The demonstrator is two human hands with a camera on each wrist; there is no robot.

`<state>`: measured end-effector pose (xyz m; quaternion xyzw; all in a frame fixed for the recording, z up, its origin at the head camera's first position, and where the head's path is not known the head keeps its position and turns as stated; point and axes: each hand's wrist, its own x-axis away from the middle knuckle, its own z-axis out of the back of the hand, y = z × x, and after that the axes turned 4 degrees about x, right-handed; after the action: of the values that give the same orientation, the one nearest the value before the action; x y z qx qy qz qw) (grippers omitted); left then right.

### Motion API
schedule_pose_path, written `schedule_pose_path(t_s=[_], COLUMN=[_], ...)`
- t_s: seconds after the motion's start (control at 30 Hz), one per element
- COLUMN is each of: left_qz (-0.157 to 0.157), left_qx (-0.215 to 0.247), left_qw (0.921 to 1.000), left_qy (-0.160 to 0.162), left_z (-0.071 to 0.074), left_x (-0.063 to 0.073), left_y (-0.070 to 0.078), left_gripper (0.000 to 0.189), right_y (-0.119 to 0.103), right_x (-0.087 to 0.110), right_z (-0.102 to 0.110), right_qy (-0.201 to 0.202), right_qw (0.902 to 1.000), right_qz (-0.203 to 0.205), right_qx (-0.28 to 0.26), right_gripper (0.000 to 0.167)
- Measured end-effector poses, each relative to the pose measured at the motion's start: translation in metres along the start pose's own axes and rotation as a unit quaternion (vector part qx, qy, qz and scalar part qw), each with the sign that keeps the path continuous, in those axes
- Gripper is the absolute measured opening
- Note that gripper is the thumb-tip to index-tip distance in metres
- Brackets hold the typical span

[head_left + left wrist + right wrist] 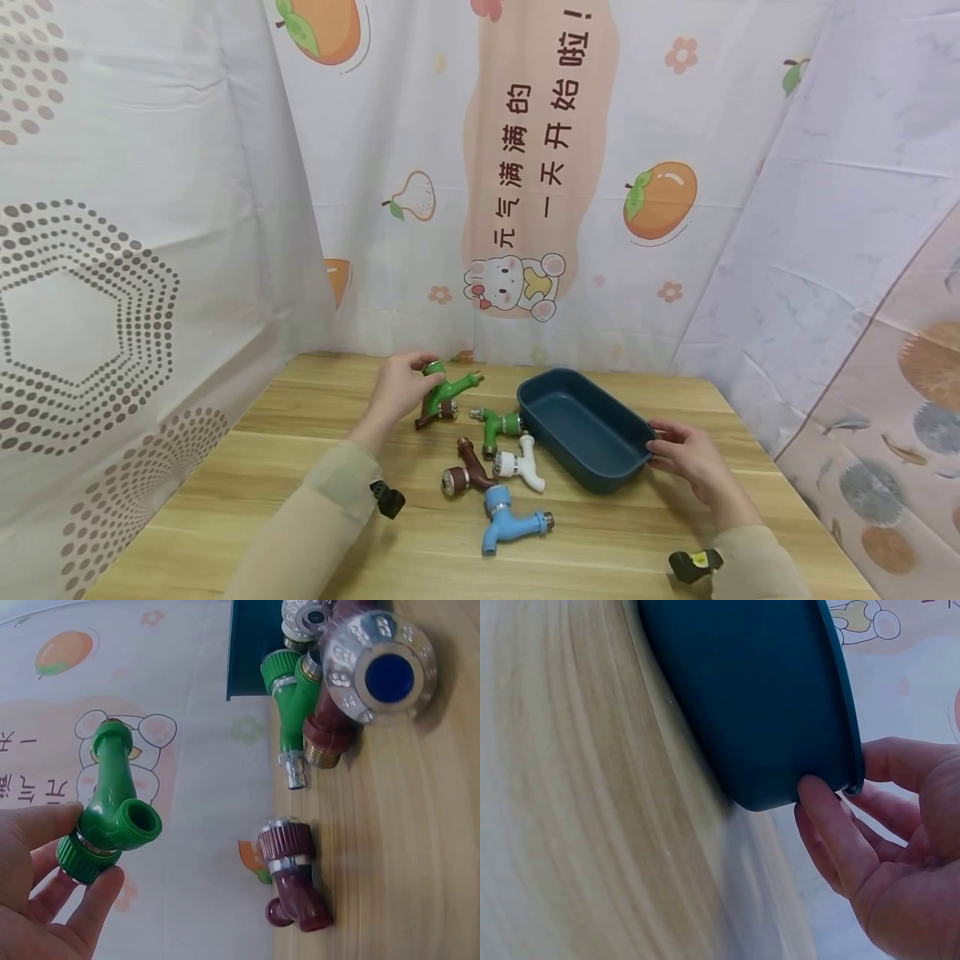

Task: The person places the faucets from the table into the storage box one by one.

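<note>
My left hand (397,387) pinches a green plastic tap (453,387) by its ribbed knob, above the table. In the left wrist view the held green tap (112,791) has its spout opening toward the camera. Below it in the head view, partly covered, lies a maroon tap (446,410). At the right, my right hand (693,458) grips the near right corner of a dark teal basin (577,417). The right wrist view shows fingers at its rim and another digit pressed on the outer wall of the basin (757,697).
Left of the basin, a second green tap (492,423) and a white tap (528,468) lie close together. Another maroon tap (472,468) and a light blue tap (513,525) are nearer to me. A printed curtain (397,275) hangs behind the wooden table (600,550).
</note>
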<state>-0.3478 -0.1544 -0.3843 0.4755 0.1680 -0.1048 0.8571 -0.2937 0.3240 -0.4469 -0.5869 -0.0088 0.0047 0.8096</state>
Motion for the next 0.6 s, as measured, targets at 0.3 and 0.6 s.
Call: schedule_pose_path(t_s=[0.3,0.6], left_qz=[-0.001,0.002], left_qx=[0.001,0.011], left_qw=[1.0000,0.9999], left_qy=[-0.004,-0.007], left_z=[-0.011,-0.019], left_x=[-0.003,-0.005], left_y=[0.008,0.010], left_gripper=[0.029,0.031], right_y=[0.000,0.000], right_x=[-0.002,0.000], right_z=[0.001,0.000], right_qy=[-0.002,0.004], right_qw=[1.0000,1.0000], right_qz=[0.001,-0.002], right_qx=[-0.001,0.004], right_gripper=[0.057,0.057])
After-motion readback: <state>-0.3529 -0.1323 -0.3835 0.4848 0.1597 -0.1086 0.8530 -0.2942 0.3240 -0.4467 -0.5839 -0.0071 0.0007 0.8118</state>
